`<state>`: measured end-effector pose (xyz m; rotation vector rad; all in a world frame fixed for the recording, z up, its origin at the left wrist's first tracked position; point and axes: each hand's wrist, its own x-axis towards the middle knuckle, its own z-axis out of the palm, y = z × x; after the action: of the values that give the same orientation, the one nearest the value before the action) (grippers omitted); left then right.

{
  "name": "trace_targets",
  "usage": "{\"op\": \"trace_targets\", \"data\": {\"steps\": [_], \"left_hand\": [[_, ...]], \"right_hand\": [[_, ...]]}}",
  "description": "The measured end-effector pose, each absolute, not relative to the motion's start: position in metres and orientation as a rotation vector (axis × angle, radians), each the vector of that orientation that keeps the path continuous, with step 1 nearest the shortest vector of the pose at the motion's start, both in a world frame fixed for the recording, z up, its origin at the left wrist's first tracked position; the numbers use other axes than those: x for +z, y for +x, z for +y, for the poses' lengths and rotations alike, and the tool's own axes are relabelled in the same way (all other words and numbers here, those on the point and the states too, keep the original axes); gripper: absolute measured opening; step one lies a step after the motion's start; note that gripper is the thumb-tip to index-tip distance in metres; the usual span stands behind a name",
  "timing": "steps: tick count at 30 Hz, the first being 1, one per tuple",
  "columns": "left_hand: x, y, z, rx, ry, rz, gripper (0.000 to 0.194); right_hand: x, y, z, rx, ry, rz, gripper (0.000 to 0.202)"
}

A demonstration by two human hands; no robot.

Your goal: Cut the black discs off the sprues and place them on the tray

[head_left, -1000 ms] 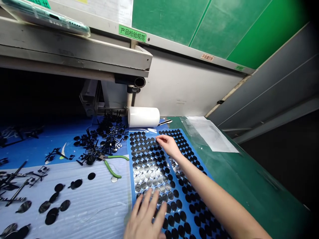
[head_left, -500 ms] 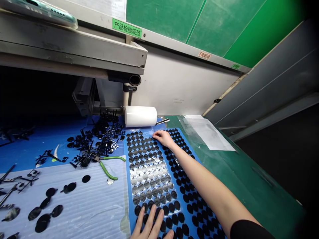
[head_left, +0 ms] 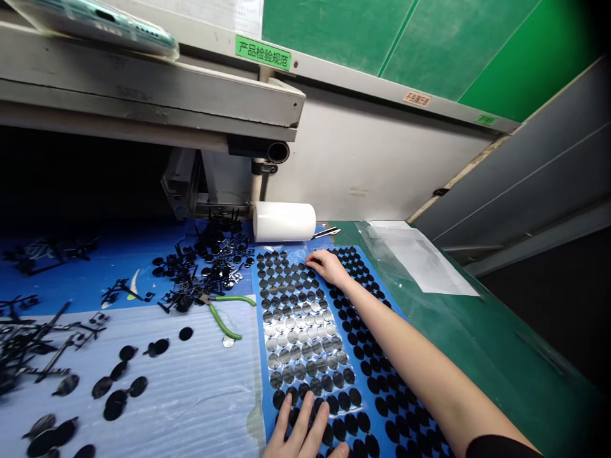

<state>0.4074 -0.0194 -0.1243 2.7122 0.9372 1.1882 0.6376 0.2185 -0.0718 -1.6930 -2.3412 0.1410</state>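
Note:
My left hand (head_left: 300,427) lies with its fingers spread on the near part of a blue sheet (head_left: 261,407) covered in rows of round black discs (head_left: 296,353). At the sheet's far end, my right hand (head_left: 329,267) is closed, thumb and fingertips pinched together just above the discs. Whatever is between those fingertips is too small to make out. A glossy clear film seems to cover the left block of discs, where light glares off the middle rows. My right forearm hides part of the right block.
Green-handled nippers (head_left: 224,318) lie left of the sheet, beside a heap of black plastic parts (head_left: 210,254). Loose black discs (head_left: 114,404) are scattered at left. A white roll (head_left: 284,222) and tweezers (head_left: 327,233) sit at the back. White paper (head_left: 422,261) lies right; a shelf (head_left: 191,105) overhangs.
The camera has turned slightly left, so the whole scene sits further right. Both hands stay at about the same places on the sheet, the right one still pinched.

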Motion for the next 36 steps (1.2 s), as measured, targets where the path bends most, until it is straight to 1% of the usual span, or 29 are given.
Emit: {"op": "trace_targets", "data": {"steps": [4, 6, 9, 10, 13, 15, 17, 19, 22, 26, 31, 36], "left_hand": [[-0.107, 0.403, -0.018, 1.231, 2.784, 0.860, 0.027], [-0.087, 0.390, -0.010, 1.123, 2.771, 0.855, 0.027], [-0.053, 0.344, 0.014, 0.906, 2.647, 1.169, 0.033], [-0.044, 0.323, 0.026, 0.793, 2.491, 1.420, 0.030], [-0.029, 0.260, 0.062, 0.754, 2.261, 1.852, 0.029], [-0.029, 0.232, 0.084, 0.706, 2.189, 1.974, 0.026], [-0.032, 0.220, 0.099, 0.630, 2.183, 1.982, 0.023], [-0.035, 0.220, 0.105, 0.569, 2.197, 1.948, 0.016], [-0.034, 0.226, 0.103, 0.555, 2.185, 1.915, 0.014], [-0.032, 0.227, 0.092, 0.636, 2.086, 1.840, 0.015], [-0.033, 0.225, 0.081, 0.849, 1.764, 1.744, 0.006], [-0.029, 0.241, 0.074, 0.992, 1.275, 1.568, 0.018]], "right_hand": [[-0.063, 0.633, 0.217, 0.101, -1.601, -2.328, 0.018], [-0.054, 0.630, 0.218, 0.098, -1.554, -2.293, 0.016], [-0.036, 0.613, 0.213, 0.106, -1.499, -2.192, 0.017], [-0.030, 0.602, 0.207, 0.118, -1.488, -2.158, 0.019], [-0.017, 0.546, 0.180, 0.277, -1.397, -2.220, 0.019], [-0.016, 0.495, 0.161, 0.431, -1.298, -2.348, 0.017], [-0.020, 0.446, 0.150, 0.518, -1.262, -2.427, 0.017], [-0.027, 0.406, 0.147, 0.554, -1.302, -2.460, 0.020], [-0.036, 0.374, 0.152, 0.575, -1.411, -2.484, 0.023], [-0.039, 0.368, 0.152, 0.639, -1.485, -2.476, 0.023], [-0.035, 0.378, 0.137, 0.812, -1.425, -2.379, 0.009], [-0.025, 0.396, 0.127, 1.095, -1.313, -2.142, 0.010]]}}
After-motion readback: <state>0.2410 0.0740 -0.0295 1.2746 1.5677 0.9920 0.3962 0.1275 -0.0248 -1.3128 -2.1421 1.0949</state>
